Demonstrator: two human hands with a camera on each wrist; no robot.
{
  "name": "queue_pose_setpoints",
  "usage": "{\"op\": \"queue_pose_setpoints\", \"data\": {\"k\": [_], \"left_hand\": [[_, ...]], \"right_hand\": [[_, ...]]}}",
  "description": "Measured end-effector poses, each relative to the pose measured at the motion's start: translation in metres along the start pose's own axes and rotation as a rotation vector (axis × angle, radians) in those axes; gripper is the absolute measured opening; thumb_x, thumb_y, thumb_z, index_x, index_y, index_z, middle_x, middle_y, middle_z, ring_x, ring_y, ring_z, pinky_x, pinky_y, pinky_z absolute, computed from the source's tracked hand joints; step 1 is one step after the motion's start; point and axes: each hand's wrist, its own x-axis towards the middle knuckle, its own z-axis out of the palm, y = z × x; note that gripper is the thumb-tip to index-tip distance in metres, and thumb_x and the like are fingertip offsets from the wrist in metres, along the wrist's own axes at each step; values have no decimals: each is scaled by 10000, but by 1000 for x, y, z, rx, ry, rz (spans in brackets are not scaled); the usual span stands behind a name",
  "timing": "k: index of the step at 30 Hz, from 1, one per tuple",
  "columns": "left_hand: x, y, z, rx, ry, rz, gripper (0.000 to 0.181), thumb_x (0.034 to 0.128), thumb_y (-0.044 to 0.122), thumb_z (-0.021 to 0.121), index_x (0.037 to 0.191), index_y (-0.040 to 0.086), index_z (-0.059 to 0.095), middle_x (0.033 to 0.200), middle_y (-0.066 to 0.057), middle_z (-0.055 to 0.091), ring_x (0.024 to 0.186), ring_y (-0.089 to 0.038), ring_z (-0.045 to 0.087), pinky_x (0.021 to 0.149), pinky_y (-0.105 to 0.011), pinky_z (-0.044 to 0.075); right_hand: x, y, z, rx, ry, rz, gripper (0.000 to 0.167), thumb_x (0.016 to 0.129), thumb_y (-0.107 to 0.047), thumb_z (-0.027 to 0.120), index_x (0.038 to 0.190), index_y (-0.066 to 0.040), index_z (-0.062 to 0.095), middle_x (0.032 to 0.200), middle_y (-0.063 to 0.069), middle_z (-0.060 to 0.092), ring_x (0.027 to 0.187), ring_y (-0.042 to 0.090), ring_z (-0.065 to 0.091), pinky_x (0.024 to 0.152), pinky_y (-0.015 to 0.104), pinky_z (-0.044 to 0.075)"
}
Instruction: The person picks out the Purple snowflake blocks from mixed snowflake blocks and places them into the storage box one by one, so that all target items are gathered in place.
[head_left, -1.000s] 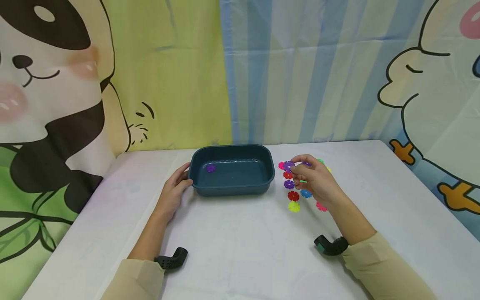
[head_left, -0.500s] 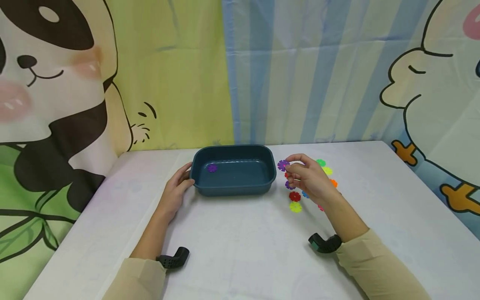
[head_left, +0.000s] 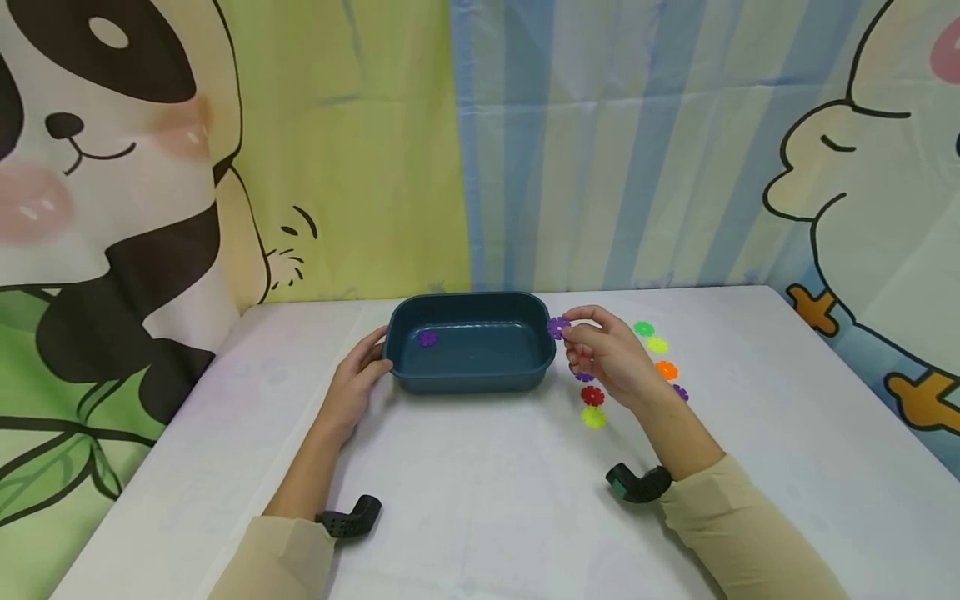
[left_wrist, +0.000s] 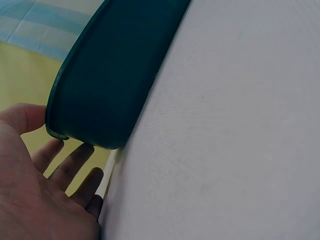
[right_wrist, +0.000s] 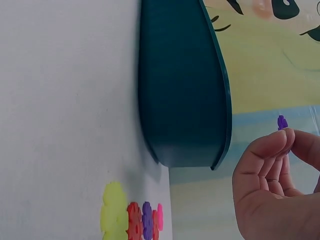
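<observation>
My right hand (head_left: 613, 354) pinches a purple flower-shaped plastic disc (head_left: 557, 327) between thumb and index finger, raised by the right end of a dark teal plastic tub (head_left: 472, 383). In the right wrist view that disc (right_wrist: 282, 122) appears edge-on above the fingertips. At the tub's left end, my left hand (head_left: 350, 383) holds the rim; the left wrist view has the thumb on the rim and the fingers (left_wrist: 75, 162) against the outside below it. Inside the tub lies another purple disc (head_left: 427, 337), towards the left.
Right of the tub, several flower-shaped discs lie on the white table (head_left: 480, 492), among them a red one (head_left: 592, 396), a yellow one (head_left: 594, 417), an orange one (head_left: 667, 369) and a green one (head_left: 644, 328). My right hand hides some. A printed curtain (head_left: 360, 167) hangs behind.
My right hand has moved left with the purple disc, from above the other discs to the tub's right rim. My left hand stays at the tub's left end.
</observation>
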Motion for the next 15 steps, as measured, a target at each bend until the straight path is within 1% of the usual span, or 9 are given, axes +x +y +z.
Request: {"op": "queue_pose_setpoints", "data": {"k": [7, 10, 12, 15], "left_hand": [[0, 0, 0, 15, 4, -3, 571, 1038, 106, 501, 1598, 149, 398, 1548, -216, 504, 1439, -330, 482, 993, -85, 375], [-1, 0, 0, 17, 6, -9, 570, 1041, 109, 499, 1599, 154, 396, 1552, -209, 501, 1443, -327, 480, 1018, -118, 375], [-1, 1, 0, 16, 6, -12, 569, 1042, 111, 498, 1600, 156, 395, 1554, -205, 500, 1445, -323, 478, 1068, -177, 376], [-2, 2, 1, 13, 6, -14, 566, 1043, 112, 498, 1598, 156, 397, 1553, -204, 501, 1447, -324, 476, 1167, -332, 362]], "right_hand": [[6, -1, 9, 0, 17, 0, 277, 1042, -205, 591, 1296, -135, 507, 917, 42, 593, 724, 140, 561, 728, 213, 562], [8, -2, 14, 5, 25, -2, 278, 1043, -206, 592, 1299, -135, 511, 930, 43, 588, 729, 140, 559, 728, 213, 563], [10, -3, 17, 15, 28, -1, 268, 1046, -202, 587, 1296, -140, 514, 933, 35, 581, 737, 142, 555, 729, 214, 561], [12, -3, 21, 29, 28, -2, 242, 1051, -195, 577, 1282, -147, 521, 929, 23, 568, 745, 143, 549, 731, 215, 559]]}}
